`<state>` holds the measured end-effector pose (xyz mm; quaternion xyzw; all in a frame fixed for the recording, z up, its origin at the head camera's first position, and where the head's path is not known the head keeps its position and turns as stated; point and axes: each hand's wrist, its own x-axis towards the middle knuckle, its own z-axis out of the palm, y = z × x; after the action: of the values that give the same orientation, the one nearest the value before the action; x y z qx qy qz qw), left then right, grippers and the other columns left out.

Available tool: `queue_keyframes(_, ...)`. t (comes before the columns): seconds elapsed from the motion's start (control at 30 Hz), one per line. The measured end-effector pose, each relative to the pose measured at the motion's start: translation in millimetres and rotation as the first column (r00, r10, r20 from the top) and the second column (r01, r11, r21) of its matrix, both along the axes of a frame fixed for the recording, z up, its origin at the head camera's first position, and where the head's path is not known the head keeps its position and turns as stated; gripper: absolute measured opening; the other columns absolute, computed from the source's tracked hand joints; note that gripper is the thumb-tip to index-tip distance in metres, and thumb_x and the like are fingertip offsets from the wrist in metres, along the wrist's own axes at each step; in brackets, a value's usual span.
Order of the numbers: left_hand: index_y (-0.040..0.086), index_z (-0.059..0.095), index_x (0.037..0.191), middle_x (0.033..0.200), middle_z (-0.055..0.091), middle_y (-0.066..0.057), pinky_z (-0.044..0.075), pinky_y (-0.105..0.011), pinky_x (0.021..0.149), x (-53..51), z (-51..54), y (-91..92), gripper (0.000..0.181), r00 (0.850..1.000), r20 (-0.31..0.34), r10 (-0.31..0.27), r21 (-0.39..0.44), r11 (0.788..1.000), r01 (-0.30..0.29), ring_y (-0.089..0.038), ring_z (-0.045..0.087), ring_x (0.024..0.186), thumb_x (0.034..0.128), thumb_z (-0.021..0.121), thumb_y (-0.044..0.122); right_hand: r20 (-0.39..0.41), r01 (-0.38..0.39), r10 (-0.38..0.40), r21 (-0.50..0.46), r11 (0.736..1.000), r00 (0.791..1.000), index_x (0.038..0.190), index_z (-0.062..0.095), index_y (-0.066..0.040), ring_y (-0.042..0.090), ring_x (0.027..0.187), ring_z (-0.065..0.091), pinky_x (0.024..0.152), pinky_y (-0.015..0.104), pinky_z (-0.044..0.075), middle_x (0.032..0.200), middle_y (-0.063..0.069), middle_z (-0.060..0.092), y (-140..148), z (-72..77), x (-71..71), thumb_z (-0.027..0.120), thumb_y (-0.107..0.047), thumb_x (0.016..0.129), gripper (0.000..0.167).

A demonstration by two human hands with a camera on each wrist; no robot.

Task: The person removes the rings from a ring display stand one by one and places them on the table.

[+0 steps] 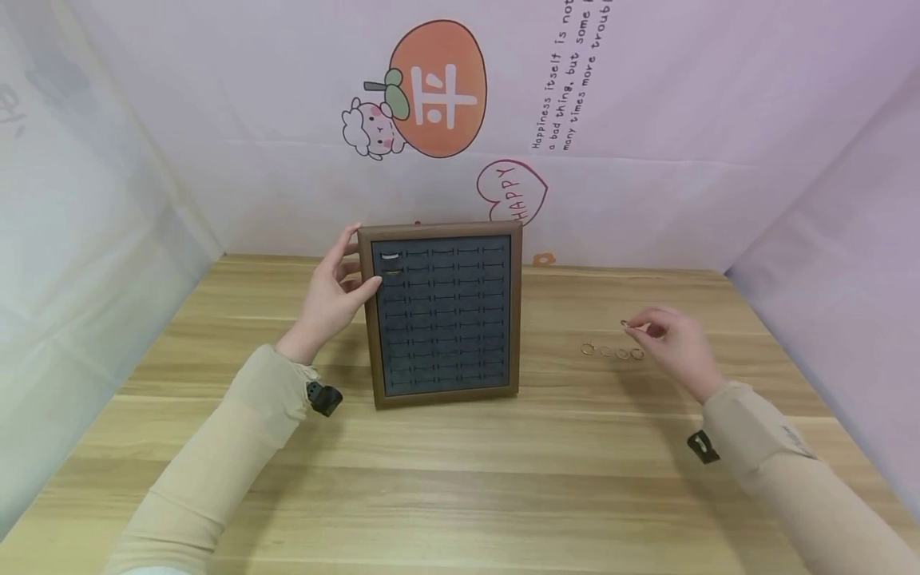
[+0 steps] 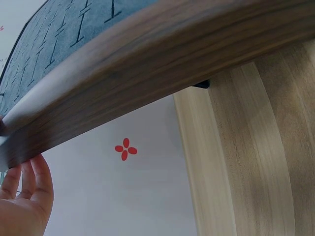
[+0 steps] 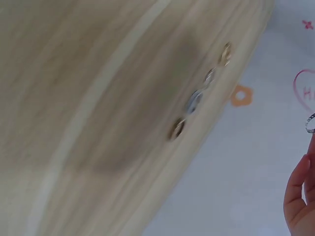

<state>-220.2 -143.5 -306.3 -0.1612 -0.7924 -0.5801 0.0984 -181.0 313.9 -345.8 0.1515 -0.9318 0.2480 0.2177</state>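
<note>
A ring display board with a brown wooden frame [image 1: 514, 319] stands upright on the table, its dark grey padded panel [image 1: 446, 319] lined with rows of slots. A silver ring [image 1: 390, 256] sits in the top left slot, and a thin gold-coloured ring [image 1: 392, 272] in the slot below. My left hand [image 1: 334, 291] grips the frame's upper left side, thumb at the front, fingers behind. Over the table on the right, my right hand [image 1: 672, 343] pinches a ring [image 3: 310, 124] between thumb and fingertips. Below it lie several rings [image 3: 194, 101] in a row, gold-coloured and silver.
The wooden table [image 1: 446, 479] ends at a printed white backdrop [image 1: 647, 160] behind the board. White cloth walls [image 1: 93, 176] rise at both sides. Each wrist carries a black strap [image 1: 325, 398].
</note>
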Motion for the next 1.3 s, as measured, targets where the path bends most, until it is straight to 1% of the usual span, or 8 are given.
queue_keyframes(0.17, 0.023, 0.022, 0.151, 0.141, 0.037, -0.018, 0.045, -0.047, 0.096, 0.8, 0.1, -0.2, 0.077, 1.000, 0.003, 0.003, -0.006, 1.000, -0.003, -0.032, 0.052, 0.117, 0.0890, 0.060, -0.001, 0.048, 0.059, -0.061, 0.045, 0.997, 0.997, 0.083, 0.070, -0.002, 0.002, 0.066, 0.049, 0.059, 0.020, 0.043, 0.085, 0.014, 0.068, 19, -7.7, -0.5, 0.071, -0.003, 0.080, 0.003)
queue_keyframes(0.33, 0.024, 0.021, 0.152, 0.142, 0.036, -0.018, 0.044, -0.047, 0.097, 1.3, -0.5, -0.2, 0.077, 1.000, 0.008, 0.004, -0.007, 1.000, -0.004, -0.032, 0.052, 0.117, 0.0893, 0.060, 0.001, 0.132, 0.085, -0.094, 0.073, 0.994, 0.987, 0.085, 0.069, 0.001, 0.018, 0.068, 0.055, 0.060, 0.027, 0.044, 0.086, 0.017, 0.067, 37, -16.5, -2.8, 0.068, -0.006, 0.083, 0.007)
queue_keyframes(0.47, 0.024, 0.022, 0.151, 0.141, 0.037, -0.018, 0.044, -0.046, 0.097, 0.4, -1.2, 0.1, 0.076, 1.000, 0.007, -0.001, -0.001, 1.000, 0.001, -0.031, 0.052, 0.117, 0.0894, 0.060, 0.001, 0.236, 0.098, -0.118, 0.096, 0.991, 0.965, 0.088, 0.069, 0.003, 0.031, 0.076, 0.060, 0.064, 0.041, 0.049, 0.090, 0.022, 0.064, 49, -22.5, -4.0, 0.066, -0.007, 0.084, 0.011)
queue_keyframes(0.53, 0.024, 0.022, 0.151, 0.140, 0.037, -0.018, 0.044, -0.046, 0.097, 0.3, -0.8, 0.6, 0.076, 1.000, 0.004, -0.005, -0.002, 1.000, 0.005, -0.031, 0.052, 0.117, 0.0896, 0.060, 0.001, 0.279, 0.106, -0.132, 0.108, 0.989, 0.951, 0.090, 0.069, 0.004, 0.035, 0.079, 0.061, 0.067, 0.047, 0.050, 0.092, 0.024, 0.064, 53, -25.4, -4.8, 0.066, -0.008, 0.085, 0.013)
queue_keyframes(0.63, 0.024, 0.022, 0.151, 0.140, 0.037, -0.017, 0.044, -0.046, 0.096, 0.0, -0.4, 1.0, 0.076, 1.000, 0.000, -0.010, -0.002, 1.000, 0.010, -0.031, 0.052, 0.116, 0.0897, 0.060, 0.001, 0.324, 0.122, -0.155, 0.119, 0.985, 0.933, 0.092, 0.069, 0.004, 0.035, 0.079, 0.062, 0.068, 0.048, 0.050, 0.093, 0.025, 0.066, 59, -28.9, -6.5, 0.065, -0.010, 0.086, 0.016)
queue_keyframes(0.87, 0.023, 0.023, 0.151, 0.140, 0.038, -0.017, 0.045, -0.046, 0.095, -1.2, -1.2, 0.0, 0.076, 1.000, -0.005, -0.004, -0.005, 1.000, 0.004, -0.031, 0.052, 0.116, 0.0891, 0.060, 0.000, 0.379, 0.132, -0.174, 0.134, 0.982, 0.909, 0.094, 0.069, 0.003, 0.029, 0.076, 0.062, 0.062, 0.037, 0.048, 0.088, 0.020, 0.067, 62, -30.1, -9.9, 0.064, -0.014, 0.086, 0.019)
queue_keyframes(1.0, 0.023, 0.023, 0.151, 0.140, 0.037, -0.018, 0.044, -0.046, 0.096, -1.1, -1.0, -0.3, 0.076, 1.000, -0.003, -0.001, -0.008, 1.000, 0.001, -0.031, 0.052, 0.116, 0.0890, 0.060, 0.000, 0.416, 0.124, -0.181, 0.160, 0.979, 0.891, 0.095, 0.069, 0.003, 0.030, 0.077, 0.062, 0.064, 0.040, 0.048, 0.089, 0.020, 0.068, 62, -30.2, -12.4, 0.063, -0.017, 0.087, 0.022)
queue_keyframes(1.3, 0.023, 0.022, 0.151, 0.141, 0.037, -0.017, 0.044, -0.046, 0.096, -1.3, -0.7, -0.9, 0.077, 1.000, 0.002, 0.004, -0.009, 1.000, -0.004, -0.031, 0.052, 0.116, 0.0889, 0.060, 0.000, 0.449, 0.079, -0.168, 0.211, 0.974, 0.878, 0.086, 0.070, -0.001, 0.028, 0.077, 0.062, 0.067, 0.043, 0.047, 0.085, 0.016, 0.069, 61, -31.3, -18.7, 0.067, -0.017, 0.085, 0.016)
